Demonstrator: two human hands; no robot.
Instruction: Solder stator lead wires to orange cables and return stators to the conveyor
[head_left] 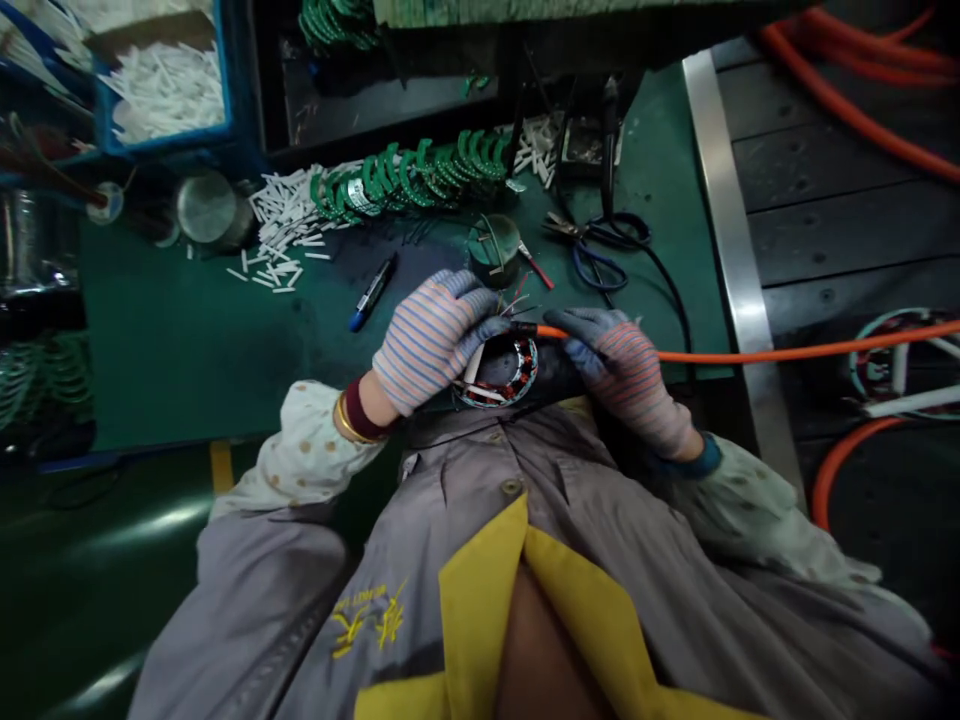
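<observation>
My left hand point(439, 340), in a striped glove, is closed at the left side of a motor stator ring point(531, 372) with copper windings and white sleeves. Its fingertips meet the ring beside the dark end of an orange cable point(720, 357), where thin loose wires point(516, 303) fan out. My right hand point(626, 370), gloved too, has its fingers curled round this cable just right of the ring. From there the cable runs off to the right. The exact grip of the left fingertips is partly hidden.
Behind the hands stand a round pot point(495, 250), a red-handled brush point(536, 265) and blue-handled scissors point(600, 255). A marker point(373, 292) lies left. Farther back are white sleeves point(281, 225), green curved boards point(412, 180) and a blue bin point(229, 85). Another stator point(874, 350) sits right, past a metal edge point(739, 230).
</observation>
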